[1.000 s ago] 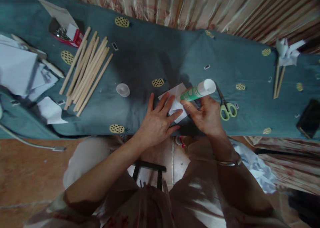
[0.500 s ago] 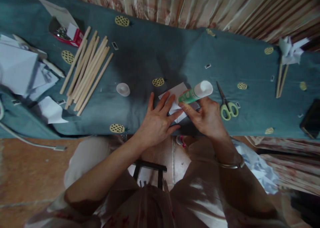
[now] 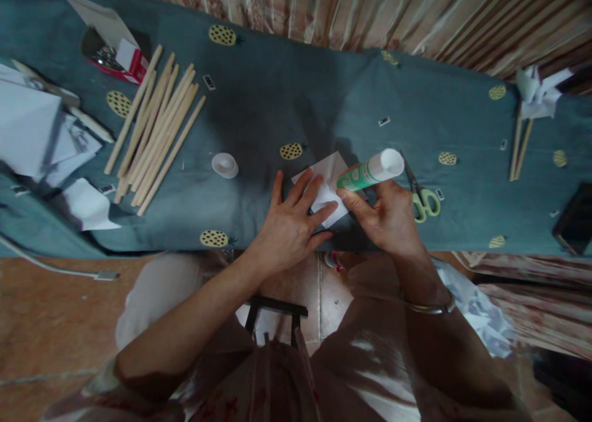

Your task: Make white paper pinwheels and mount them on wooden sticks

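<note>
A green and white glue stick [image 3: 365,173] is held tilted in my right hand [image 3: 391,217], its lower end close over a small white paper [image 3: 333,166]. Whether the glue touches the paper I cannot tell, as my fingers and the tube cover that spot. My left hand [image 3: 292,227] lies with fingers spread, its fingertips pressing the left part of the paper flat on the table. Creases show on the paper. To the left of my left hand sits the round white glue cap [image 3: 225,165]. Green-handled scissors [image 3: 424,201] lie just right of my right hand.
Several wooden sticks [image 3: 160,132] lie on the left, near a red box [image 3: 132,66] of small metal pieces. White papers [image 3: 28,123] are stacked at far left. A paper pinwheel [image 3: 541,92] on sticks and a dark phone-like object [image 3: 575,218] are at right.
My right hand and the glue stick have shifted slightly right over the paper, uncovering more of its middle. The left hand stays nearly in place. The view has moved a little.
</note>
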`<state>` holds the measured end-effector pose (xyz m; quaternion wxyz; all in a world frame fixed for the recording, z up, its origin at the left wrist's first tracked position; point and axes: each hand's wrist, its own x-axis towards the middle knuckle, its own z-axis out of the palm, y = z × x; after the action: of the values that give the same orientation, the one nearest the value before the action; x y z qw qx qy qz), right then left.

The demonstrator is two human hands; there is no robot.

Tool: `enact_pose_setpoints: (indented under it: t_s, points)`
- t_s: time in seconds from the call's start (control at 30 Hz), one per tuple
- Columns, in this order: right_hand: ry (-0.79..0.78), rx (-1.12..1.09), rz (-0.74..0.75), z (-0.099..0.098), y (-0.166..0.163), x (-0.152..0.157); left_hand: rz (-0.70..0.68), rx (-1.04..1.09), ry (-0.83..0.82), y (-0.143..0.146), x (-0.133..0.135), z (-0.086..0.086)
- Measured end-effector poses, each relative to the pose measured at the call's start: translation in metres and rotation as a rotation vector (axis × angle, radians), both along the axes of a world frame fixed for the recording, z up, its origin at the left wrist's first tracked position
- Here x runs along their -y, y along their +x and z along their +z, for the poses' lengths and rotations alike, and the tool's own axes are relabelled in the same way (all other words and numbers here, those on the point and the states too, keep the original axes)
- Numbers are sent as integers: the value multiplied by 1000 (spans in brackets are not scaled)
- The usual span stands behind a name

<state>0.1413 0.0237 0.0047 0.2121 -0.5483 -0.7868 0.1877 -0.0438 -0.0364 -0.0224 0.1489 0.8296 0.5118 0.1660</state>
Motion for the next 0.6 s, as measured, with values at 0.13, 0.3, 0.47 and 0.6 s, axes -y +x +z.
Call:
enact_pose_setpoints:
  t_s: [0.13, 0.3, 0.47, 0.6]
  points:
    - [8, -11, -12, 0, -2, -1, -3, 10, -8, 0, 0, 0]
    - [13, -16, -10, 0, -7, -2, 1, 15, -4, 1, 0, 0]
    - [21, -7, -19, -1, -9, -4, 1, 4, -5, 1, 1, 0]
    - [-5, -11, -25, -3, -10, -5, 1, 11, -3, 1, 1, -1]
